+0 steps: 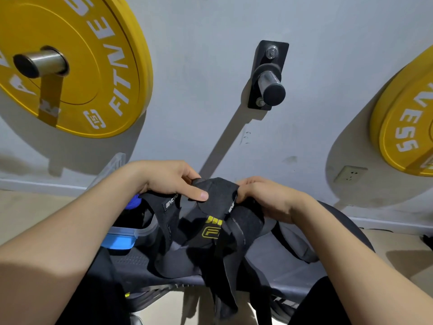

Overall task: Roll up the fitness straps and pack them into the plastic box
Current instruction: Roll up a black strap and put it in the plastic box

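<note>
Both hands are up in front of the person, and the black fitness straps [218,231] are bunched between them over a dark padded bench [281,261]. The left hand [171,181] pinches the top of the bundle, its thumb lying flat across the fabric. The right hand [264,198] has its fingers curled into the other side of that fold. The gathered top edge runs side to side from hand to hand. From there the loose lengths hang lengthwise toward the person, draping over the bench's near edge, with a yellow logo patch facing up. The plastic box [131,233], clear with blue parts, sits on the bench just left of the straps, partly hidden by the left forearm. On the grey wall behind, a yellow weight plate [70,66] hangs on a peg, next to a bare wall peg [269,76].
</note>
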Tool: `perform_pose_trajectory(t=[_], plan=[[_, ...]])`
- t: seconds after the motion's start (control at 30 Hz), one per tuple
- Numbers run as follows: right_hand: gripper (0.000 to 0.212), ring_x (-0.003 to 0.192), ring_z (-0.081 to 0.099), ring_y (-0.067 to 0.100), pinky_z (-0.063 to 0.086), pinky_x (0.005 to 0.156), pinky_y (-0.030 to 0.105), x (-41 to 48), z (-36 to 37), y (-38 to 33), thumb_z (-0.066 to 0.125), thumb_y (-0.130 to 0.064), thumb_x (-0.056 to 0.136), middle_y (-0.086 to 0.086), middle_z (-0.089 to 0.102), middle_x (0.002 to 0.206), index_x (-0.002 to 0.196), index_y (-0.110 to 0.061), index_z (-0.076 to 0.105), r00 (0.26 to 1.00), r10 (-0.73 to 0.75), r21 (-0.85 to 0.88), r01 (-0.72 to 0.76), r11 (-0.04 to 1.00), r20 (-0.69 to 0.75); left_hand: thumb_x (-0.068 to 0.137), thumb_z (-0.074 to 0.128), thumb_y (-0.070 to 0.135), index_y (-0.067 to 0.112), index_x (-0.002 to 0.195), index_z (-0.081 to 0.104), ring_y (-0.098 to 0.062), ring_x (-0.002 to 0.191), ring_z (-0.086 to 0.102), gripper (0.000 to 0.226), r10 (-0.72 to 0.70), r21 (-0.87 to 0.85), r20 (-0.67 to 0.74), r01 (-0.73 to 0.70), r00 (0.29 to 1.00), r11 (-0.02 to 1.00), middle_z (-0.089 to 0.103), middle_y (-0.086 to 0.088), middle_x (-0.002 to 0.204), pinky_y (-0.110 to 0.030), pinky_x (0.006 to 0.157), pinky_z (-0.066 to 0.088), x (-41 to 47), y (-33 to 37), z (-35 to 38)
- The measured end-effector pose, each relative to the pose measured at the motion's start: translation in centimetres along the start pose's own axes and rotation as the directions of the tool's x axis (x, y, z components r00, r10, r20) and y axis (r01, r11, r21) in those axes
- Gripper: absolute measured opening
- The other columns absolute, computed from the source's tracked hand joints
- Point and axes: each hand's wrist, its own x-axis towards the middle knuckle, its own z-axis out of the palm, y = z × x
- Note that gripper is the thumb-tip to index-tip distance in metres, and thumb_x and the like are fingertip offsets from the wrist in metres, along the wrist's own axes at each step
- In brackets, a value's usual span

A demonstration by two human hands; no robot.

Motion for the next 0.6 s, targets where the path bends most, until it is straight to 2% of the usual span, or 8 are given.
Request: perform_pose_trajectory(t=[0.07,0.13,0.2,0.23,0.3,0.4,0.53,0.6], plan=[[0.044,0.098,0.064,0.039,0.045,0.09,0.049,-0.2,0.4,0.3,0.058,-0.003,0.07,0.027,0.067,0.104,0.109,0.018,0.063,0.982,0.068,-0.08,-0.054,0.995,0.174,0.091,0.086,0.036,0.019,0.103,0.086,-0.039,0.108,0.078,0.021,0.008,0.014,0.015,-0.008,1.0,1.0,0.083,-0.014,0.108,-0.051,0.1,0.062,0.0,0.2,0.1],[0.033,0.088,0.072,0.03,0.057,0.081,0.036,-0.4,1.2,0.4,0.055,0.005,0.072,0.018,0.073,0.096,0.1,0.013,0.069,0.933,0.091,-0.109,-0.056,0.992,0.348,0.086,0.091,0.036,0.016,0.102,0.085,-0.035,0.099,0.08,0.026,0.008,0.029,0.044,-0.01,0.999,1.0,0.083,-0.013,0.103,-0.046,0.093,0.065,0.0,0.1,0.1],[0.036,0.075,0.072,0.016,0.057,0.07,0.025,-0.1,2.2,0.4,0.048,0.012,0.073,0.006,0.075,0.083,0.089,-0.004,0.076,0.901,0.127,-0.211,-0.04,0.977,0.416,0.082,0.095,0.032,0.015,0.097,0.085,-0.033,0.09,0.08,0.024,-0.021,0.037,0.108,0.017,0.994,0.999,0.083,-0.015,0.099,-0.045,0.087,0.065,-0.3,0.0,0.0],[0.041,0.08,0.073,0.016,0.058,0.074,0.027,0.4,2.7,0.6,0.046,0.013,0.077,0.008,0.078,0.089,0.092,-0.008,0.077,0.914,0.135,-0.324,-0.004,0.946,0.383,0.08,0.097,0.029,0.015,0.094,0.084,-0.033,0.088,0.079,0.023,-0.053,0.056,0.154,0.045,0.987,0.997,0.083,-0.017,0.099,-0.047,0.087,0.064,-0.5,-0.2,-0.1],[0.043,0.098,0.075,0.025,0.058,0.085,0.033,2.2,3.5,1.3,0.047,0.007,0.087,0.013,0.08,0.112,0.11,-0.011,0.078,0.966,0.101,-0.616,0.07,0.785,0.238,0.077,0.098,0.028,0.019,0.087,0.083,-0.029,0.085,0.077,0.019,-0.143,0.171,0.241,0.103,0.96,0.98,0.083,-0.016,0.096,-0.045,0.084,0.064,-0.6,-0.5,-0.1],[0.038,0.114,0.069,0.034,0.058,0.095,0.042,5.6,4.6,2.5,0.052,-0.011,0.094,0.014,0.075,0.124,0.127,-0.011,0.072,0.998,-0.04,-0.92,0.052,0.389,0.04,0.076,0.097,0.035,0.027,0.08,0.082,-0.015,0.072,0.074,0.018,-0.301,0.413,0.217,0.192,0.929,0.89,0.083,0.002,0.085,-0.03,0.072,0.061,-0.4,-1.6,0.3],[0.011,0.112,0.064,0.041,0.052,0.087,0.043,9.2,7.3,3.6,0.053,-0.019,0.099,0.019,0.066,0.122,0.107,-0.011,0.054,0.997,-0.049,-0.972,0.075,0.224,0.066,0.074,0.095,0.041,0.023,0.088,0.083,-0.012,0.068,0.072,0.026,-0.383,0.554,0.067,0.285,0.921,0.782,0.082,0.008,0.081,-0.031,0.077,0.062,0.2,-3.8,0.5],[0.017,0.121,0.062,0.037,0.043,0.089,0.044,11.0,9.1,4.2,0.055,-0.019,0.101,0.013,0.064,0.128,0.117,-0.013,0.055,0.992,-0.022,-0.985,0.125,0.122,0.124,0.075,0.095,0.043,0.024,0.09,0.084,-0.01,0.069,0.073,0.027,-0.409,0.557,0.069,0.305,0.91,0.773,0.083,0.009,0.082,-0.03,0.078,0.063,0.1,-4.7,0.2]])
